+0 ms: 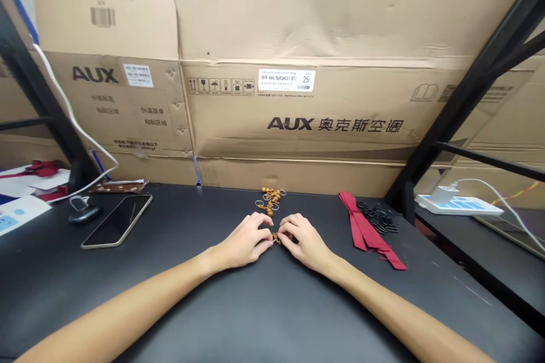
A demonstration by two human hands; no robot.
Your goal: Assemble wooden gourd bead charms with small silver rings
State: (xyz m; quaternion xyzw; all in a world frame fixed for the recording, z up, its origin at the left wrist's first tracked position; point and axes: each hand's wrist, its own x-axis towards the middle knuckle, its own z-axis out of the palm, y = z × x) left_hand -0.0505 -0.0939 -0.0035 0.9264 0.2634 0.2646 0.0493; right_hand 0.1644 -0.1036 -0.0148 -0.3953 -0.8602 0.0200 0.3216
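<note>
My left hand (pixel 250 241) and my right hand (pixel 307 245) meet over the middle of the black table. Between their fingertips is a small keychain (pixel 276 237) with a brown cord and a metal ring, partly covered by the fingers. The left thumb and index finger pinch its ring end. My right fingers are closed around its brown wooden bead end, mostly hidden under them. Just beyond the hands lies a little pile of similar wooden bead keychains (pixel 269 211) with silver rings.
Red fabric strips (pixel 369 231) and a heap of black plastic buckles (pixel 378 217) lie to the right. At left are a phone (pixel 117 221), a dark fob (pixel 84 213) and a brown wrapper (pixel 121 186). Cardboard boxes (pixel 298 102) wall the back; a power strip (pixel 460 204) sits far right.
</note>
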